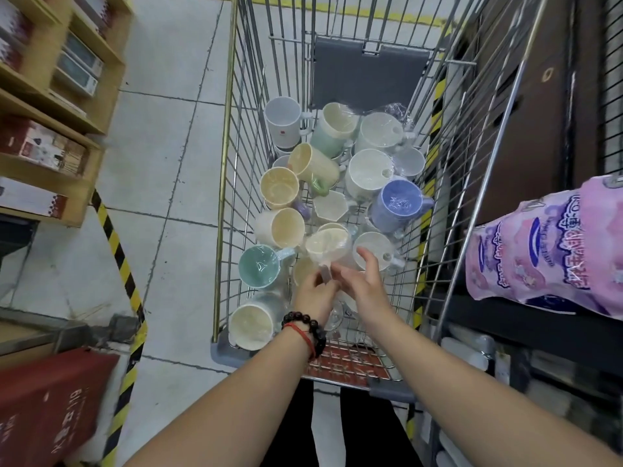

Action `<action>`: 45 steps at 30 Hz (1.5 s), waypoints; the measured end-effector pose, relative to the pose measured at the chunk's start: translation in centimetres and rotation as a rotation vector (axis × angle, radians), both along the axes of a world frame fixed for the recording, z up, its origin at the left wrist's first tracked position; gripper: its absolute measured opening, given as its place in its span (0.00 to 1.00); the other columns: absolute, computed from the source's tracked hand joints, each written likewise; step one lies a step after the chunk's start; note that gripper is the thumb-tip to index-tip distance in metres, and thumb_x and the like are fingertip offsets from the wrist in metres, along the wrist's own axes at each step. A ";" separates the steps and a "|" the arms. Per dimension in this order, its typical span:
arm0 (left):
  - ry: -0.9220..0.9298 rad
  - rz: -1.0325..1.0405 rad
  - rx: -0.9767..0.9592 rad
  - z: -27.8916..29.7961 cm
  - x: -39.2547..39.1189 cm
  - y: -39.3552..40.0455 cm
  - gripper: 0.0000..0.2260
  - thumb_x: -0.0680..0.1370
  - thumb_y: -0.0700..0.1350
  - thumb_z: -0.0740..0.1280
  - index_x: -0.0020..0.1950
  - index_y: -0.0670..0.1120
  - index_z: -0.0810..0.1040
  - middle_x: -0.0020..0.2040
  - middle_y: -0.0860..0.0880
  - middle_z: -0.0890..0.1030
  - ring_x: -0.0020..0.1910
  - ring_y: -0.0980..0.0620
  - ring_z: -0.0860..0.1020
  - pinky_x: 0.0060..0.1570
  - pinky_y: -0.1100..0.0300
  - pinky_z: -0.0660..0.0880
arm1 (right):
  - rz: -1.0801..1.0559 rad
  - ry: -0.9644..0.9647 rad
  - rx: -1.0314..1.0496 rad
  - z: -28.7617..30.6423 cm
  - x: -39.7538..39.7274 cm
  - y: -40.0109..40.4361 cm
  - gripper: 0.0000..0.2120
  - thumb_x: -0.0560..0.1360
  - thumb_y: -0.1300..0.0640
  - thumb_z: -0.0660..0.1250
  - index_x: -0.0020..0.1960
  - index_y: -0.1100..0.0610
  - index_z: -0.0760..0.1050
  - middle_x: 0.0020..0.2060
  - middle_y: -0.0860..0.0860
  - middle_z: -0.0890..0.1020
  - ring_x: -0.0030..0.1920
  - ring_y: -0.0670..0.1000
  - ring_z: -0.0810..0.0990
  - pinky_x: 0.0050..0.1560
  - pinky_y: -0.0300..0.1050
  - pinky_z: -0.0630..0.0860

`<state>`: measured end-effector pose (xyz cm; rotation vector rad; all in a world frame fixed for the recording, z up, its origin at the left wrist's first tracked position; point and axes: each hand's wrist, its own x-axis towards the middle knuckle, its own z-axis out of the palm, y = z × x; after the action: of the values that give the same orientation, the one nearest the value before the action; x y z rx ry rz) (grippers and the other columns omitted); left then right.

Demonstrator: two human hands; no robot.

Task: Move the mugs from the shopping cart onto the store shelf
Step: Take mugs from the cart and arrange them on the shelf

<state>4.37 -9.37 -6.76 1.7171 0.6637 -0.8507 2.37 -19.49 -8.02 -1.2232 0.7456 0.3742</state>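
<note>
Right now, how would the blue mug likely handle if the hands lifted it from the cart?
The blue mug looks film-wrapped, so probably slippery. It seems a rigid, breakable type. Lying tilted among other mugs, it may knock them.

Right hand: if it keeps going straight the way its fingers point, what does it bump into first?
Probably the white mug wrapped in clear plastic. The right hand is open, fingers aimed up and slightly left, tips already at that mug's rim. Depth is hard to judge, so it might pass just above it.

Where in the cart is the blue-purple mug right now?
Head view: the blue-purple mug lies against the cart's right wall, beside the white hexagonal cup.
</note>
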 end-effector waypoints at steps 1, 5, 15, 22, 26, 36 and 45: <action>-0.014 -0.022 0.040 -0.4 0.0 0.1 0.04 0.72 0.47 0.68 0.44 0.48 0.76 0.39 0.49 0.79 0.40 0.48 0.78 0.49 0.47 0.77 | 0.005 0.042 0.058 0.1 0.2 -0.2 0.23 0.76 0.52 0.65 0.69 0.46 0.62 0.57 0.55 0.81 0.58 0.52 0.81 0.62 0.46 0.74; -0.062 -0.091 0.216 -1.6 0.1 0.6 0.07 0.73 0.50 0.70 0.46 0.49 0.75 0.37 0.51 0.79 0.39 0.49 0.79 0.47 0.49 0.79 | 0.157 0.099 -0.065 1.0 1.4 -1.6 0.11 0.79 0.57 0.63 0.61 0.52 0.74 0.51 0.53 0.84 0.53 0.47 0.81 0.51 0.42 0.72; -0.023 -0.166 0.273 -2.3 0.6 1.9 0.11 0.74 0.43 0.69 0.56 0.47 0.78 0.37 0.53 0.80 0.34 0.58 0.76 0.27 0.67 0.68 | 0.311 0.104 -0.982 -0.5 11.3 -12.7 0.34 0.71 0.65 0.67 0.74 0.59 0.58 0.74 0.55 0.58 0.71 0.55 0.65 0.66 0.47 0.65; -0.053 -0.222 0.185 -2.3 0.6 1.7 0.18 0.77 0.55 0.66 0.64 0.51 0.73 0.43 0.53 0.83 0.41 0.57 0.81 0.45 0.59 0.77 | 0.774 0.171 -1.157 -2.1 12.8 -13.8 0.22 0.73 0.63 0.65 0.65 0.60 0.64 0.56 0.61 0.75 0.54 0.64 0.78 0.47 0.52 0.76; -0.057 -0.211 0.182 -1.8 0.7 1.7 0.19 0.80 0.56 0.62 0.68 0.50 0.70 0.44 0.51 0.84 0.38 0.60 0.80 0.31 0.69 0.69 | 0.935 0.061 -1.389 -1.7 10.8 -12.5 0.17 0.75 0.56 0.64 0.62 0.53 0.66 0.52 0.54 0.78 0.49 0.60 0.80 0.40 0.47 0.72; -0.253 -0.288 0.340 0.9 0.6 2.7 0.08 0.79 0.52 0.63 0.49 0.51 0.80 0.34 0.52 0.80 0.28 0.63 0.76 0.24 0.69 0.67 | 0.591 0.122 -1.185 -1.1 7.7 -10.0 0.15 0.78 0.53 0.60 0.64 0.47 0.69 0.47 0.55 0.81 0.45 0.59 0.78 0.43 0.49 0.74; -0.645 -0.358 0.369 9.4 3.4 2.5 0.09 0.77 0.56 0.66 0.43 0.52 0.80 0.35 0.52 0.80 0.38 0.48 0.78 0.40 0.51 0.76 | -0.057 -0.204 -0.946 9.5 1.6 -9.2 0.07 0.75 0.54 0.68 0.40 0.46 0.72 0.34 0.43 0.77 0.35 0.40 0.73 0.36 0.41 0.69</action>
<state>7.81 -6.88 2.65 2.3314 0.0712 -0.3654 3.97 -28.70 1.52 -2.0791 0.7981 -0.1946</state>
